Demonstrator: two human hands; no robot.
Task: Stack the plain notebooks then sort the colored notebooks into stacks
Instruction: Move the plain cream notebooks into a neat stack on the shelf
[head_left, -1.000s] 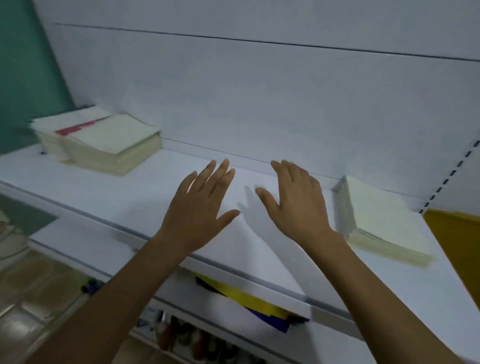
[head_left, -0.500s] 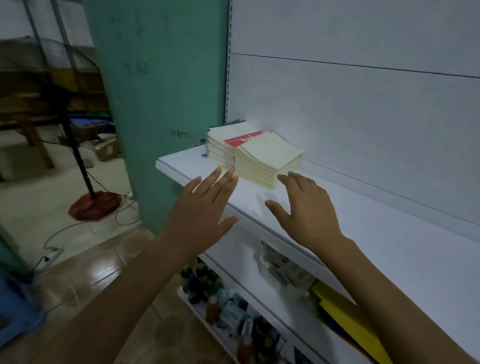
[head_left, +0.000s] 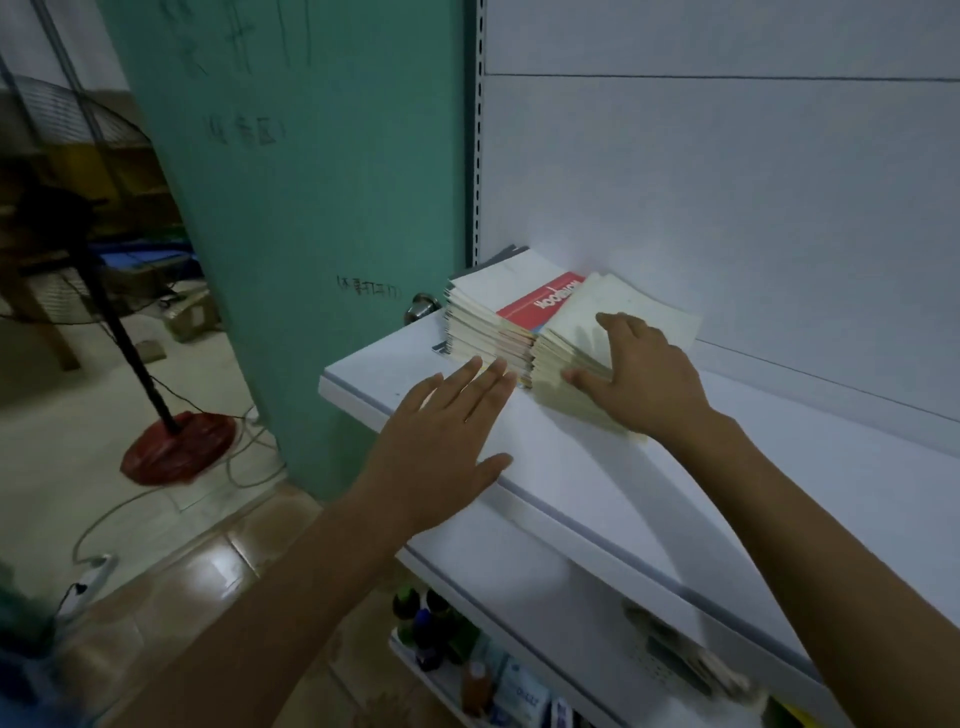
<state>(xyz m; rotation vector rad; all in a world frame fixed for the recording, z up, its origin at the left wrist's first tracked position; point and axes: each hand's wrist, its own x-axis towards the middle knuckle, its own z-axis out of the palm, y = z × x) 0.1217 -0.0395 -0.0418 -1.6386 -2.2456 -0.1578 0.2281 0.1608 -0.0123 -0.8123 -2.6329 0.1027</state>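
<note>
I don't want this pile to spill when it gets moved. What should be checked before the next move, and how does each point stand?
1. Right hand on the plain notebooks: ok, fingers on top, thumb against the front side.
2. Left hand helping: not ok, open above the shelf, holding nothing.
3. Plain notebooks clear of the colored stack: not ok, they sit tight together.
4. Thumb under the lowest notebook: cannot tell.
5. Bare shelf to the right for setting down: ok.
</note>
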